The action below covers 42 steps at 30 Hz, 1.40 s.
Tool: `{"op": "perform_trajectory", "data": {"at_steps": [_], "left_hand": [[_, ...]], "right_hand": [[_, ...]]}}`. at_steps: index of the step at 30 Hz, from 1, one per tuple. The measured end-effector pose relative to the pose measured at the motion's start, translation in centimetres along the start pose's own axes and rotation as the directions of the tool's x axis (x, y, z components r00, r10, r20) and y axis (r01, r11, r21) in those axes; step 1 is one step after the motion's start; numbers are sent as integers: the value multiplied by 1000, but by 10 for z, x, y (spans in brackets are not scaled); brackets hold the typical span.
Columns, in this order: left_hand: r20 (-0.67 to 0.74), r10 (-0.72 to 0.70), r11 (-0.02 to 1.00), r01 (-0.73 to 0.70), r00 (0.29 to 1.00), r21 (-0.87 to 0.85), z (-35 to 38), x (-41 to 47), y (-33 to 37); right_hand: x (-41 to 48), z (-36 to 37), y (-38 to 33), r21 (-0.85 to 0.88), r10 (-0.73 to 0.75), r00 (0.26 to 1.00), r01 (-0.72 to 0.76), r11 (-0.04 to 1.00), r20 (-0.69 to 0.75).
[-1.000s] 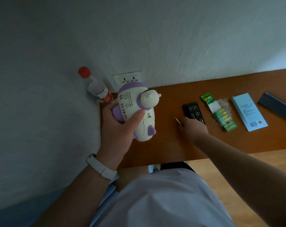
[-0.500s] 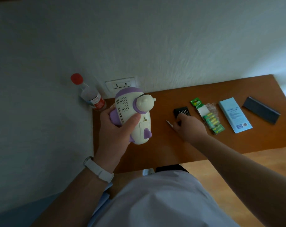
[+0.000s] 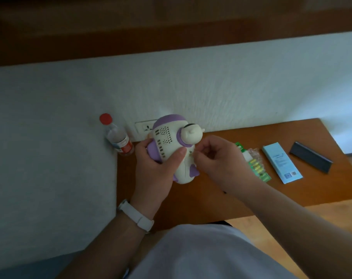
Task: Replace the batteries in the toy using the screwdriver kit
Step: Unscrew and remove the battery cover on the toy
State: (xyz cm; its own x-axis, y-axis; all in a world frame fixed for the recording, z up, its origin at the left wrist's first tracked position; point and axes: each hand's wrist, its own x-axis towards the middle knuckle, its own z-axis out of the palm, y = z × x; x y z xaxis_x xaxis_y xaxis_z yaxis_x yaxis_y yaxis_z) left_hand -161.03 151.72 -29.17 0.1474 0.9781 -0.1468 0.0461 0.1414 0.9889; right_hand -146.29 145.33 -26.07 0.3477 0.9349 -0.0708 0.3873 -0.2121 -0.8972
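My left hand (image 3: pixel 154 170) grips a cream and purple toy (image 3: pixel 172 146) above the left end of the wooden table (image 3: pixel 271 194), thumb across its speaker holes. My right hand (image 3: pixel 221 160) is against the toy's right side, near a small screw hole, its fingertips pinched on a thin screwdriver that is almost wholly hidden. A green pack of batteries (image 3: pixel 255 166) lies on the table just right of that hand. The black bit tray of the kit is hidden behind my right hand.
A clear bottle with a red cap (image 3: pixel 116 137) stands against the wall at the table's left corner, beside a wall socket (image 3: pixel 145 127). A light blue leaflet (image 3: pixel 281 162) and a dark case lid (image 3: pixel 311 157) lie further right. My lap fills the bottom.
My right hand lifted the thin screwdriver from the table by the bit tray and brought it left to the toy's side. The camera tilted upward, so more wall shows.
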Motion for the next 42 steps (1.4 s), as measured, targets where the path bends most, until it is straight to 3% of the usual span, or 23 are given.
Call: {"op": "perform_trajectory", "data": {"at_steps": [21, 42], "left_hand": [[-38, 154, 979, -148, 987, 141, 3, -6, 5], [-38, 119, 986, -113, 992, 124, 10, -5, 3]], "right_hand": [[-3, 14, 2, 101, 9, 995, 1, 995, -104], [8, 5, 9, 113, -6, 1000, 8, 994, -19]]}}
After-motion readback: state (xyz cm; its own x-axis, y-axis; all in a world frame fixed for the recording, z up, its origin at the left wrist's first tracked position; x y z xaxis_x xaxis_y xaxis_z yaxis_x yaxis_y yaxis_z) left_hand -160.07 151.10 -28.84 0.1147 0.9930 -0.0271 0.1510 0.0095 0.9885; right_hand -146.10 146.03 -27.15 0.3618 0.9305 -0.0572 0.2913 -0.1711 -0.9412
